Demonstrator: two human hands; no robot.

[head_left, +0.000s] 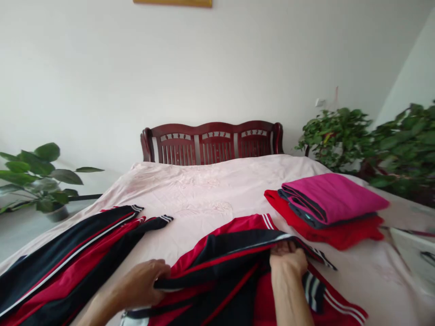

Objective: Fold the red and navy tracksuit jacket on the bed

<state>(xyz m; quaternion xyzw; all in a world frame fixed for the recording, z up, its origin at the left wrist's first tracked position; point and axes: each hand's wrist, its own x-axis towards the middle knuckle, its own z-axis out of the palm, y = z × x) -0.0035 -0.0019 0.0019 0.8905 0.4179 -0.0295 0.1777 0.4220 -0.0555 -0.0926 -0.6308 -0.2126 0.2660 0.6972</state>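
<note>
My left hand (146, 283) and right hand (288, 260) both grip the red-and-navy garment (231, 256) on the bed (190, 192), its raised fold running crosswise, striped ends (314, 290) pointing mostly right. It partly hides my right fingers; its near side is cut off. Striped clothing (68, 274) lies left, a folded stack (336, 197) right.

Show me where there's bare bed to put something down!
The biggest bare patch is pink sheet between the headboard and middle garment. A narrower strip separates that garment from the left-side clothes. Around the left hand, right hand and folded stack, it's crowded.
</note>
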